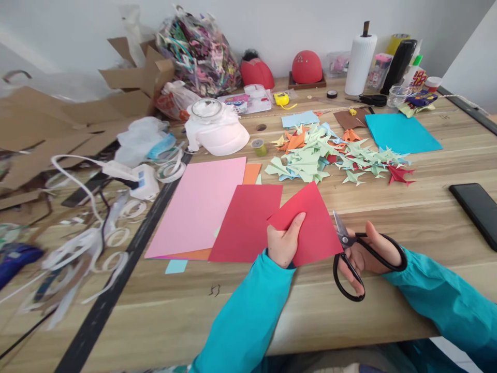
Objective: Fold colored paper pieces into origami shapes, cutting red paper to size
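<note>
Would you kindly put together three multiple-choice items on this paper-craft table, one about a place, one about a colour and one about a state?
1. Where does the phone lie?
A. at the table's right edge
B. on the pink sheet
C. beside the paper towel roll

2. What colour is the paper piece held in the left hand?
A. blue
B. red
C. green

3. How do the scissors stand?
A. lying loose on the table
C. hanging on the wall
B. gripped in the right hand, blades at the paper's edge

Answers:
1. A, the dark phone rests on bare wood far right.
2. B, the piece pinched by the left thumb is red.
3. B, right-hand fingers pass through the black handles and the blade tips meet the red piece.
</note>
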